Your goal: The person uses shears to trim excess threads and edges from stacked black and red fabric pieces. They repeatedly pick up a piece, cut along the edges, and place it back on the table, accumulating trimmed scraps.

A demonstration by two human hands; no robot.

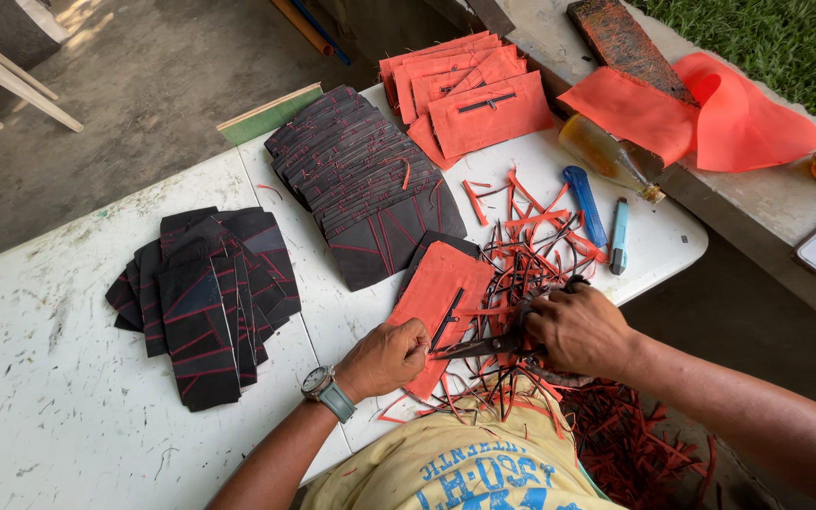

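Note:
My left hand (384,357), with a watch on the wrist, pinches the near edge of an orange fabric piece with a black zipper (438,293) lying on the white table (49,378). My right hand (580,329) is closed around the handles of dark scissors (485,346), whose blades point left at the fabric's lower edge. Thin orange and black trimmed strips (531,236) lie scattered around and under both hands.
Two fanned stacks of black panels with red stitching lie at left (205,302) and centre (361,175). A stack of orange zippered pieces (469,94) sits at the back. Two utility knives (586,203), a glass bottle (606,156), loose orange cloth (739,113) and a scrap pile (625,444) are at right.

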